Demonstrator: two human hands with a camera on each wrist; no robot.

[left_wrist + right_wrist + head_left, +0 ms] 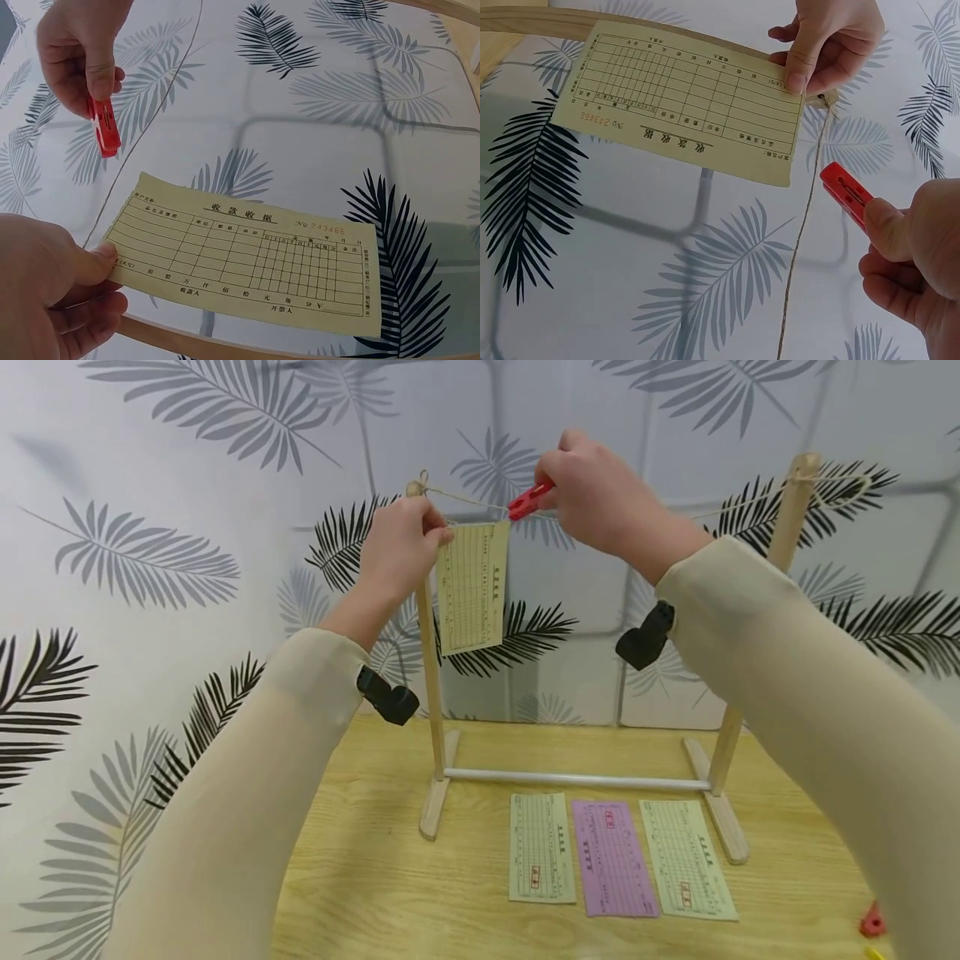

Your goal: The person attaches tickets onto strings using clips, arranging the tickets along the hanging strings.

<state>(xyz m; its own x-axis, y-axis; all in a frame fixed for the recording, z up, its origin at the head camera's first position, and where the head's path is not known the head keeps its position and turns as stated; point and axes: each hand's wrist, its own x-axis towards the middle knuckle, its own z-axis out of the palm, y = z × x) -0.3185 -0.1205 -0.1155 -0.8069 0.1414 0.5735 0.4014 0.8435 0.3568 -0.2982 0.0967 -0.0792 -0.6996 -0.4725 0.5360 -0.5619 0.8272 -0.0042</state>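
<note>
Behind everything stands a pale wall (150,581) with printed leaves, and below it is a counter (360,868) of yellowish wood.

From the head view, a string (467,499) goes between the left post (433,693) and the right post (789,522). The left hand (399,545) holds the upper left corner of a sheet (471,589), which hangs close to the left post, its long axis almost upright. The right hand (596,493) pinches a red clip (531,502), whose tip points toward the upper right corner of the sheet. On the counter, in front of the bar (577,779), lie two green slips (542,852) and, between them, a purple slip (615,860); these lie in the open, in no container. A second clip (872,920) is at the lower right.

In the left wrist view, the left thumb presses on one short end of the sheet, and the long axis goes away from this hand. The clip is apart from the sheet.

In the right wrist view, the string passes between the sheet and the clip. The right hand is narrow around the clip. Whether the clip's mouth is open, or the sheet touches the string, I cannot tell.
</note>
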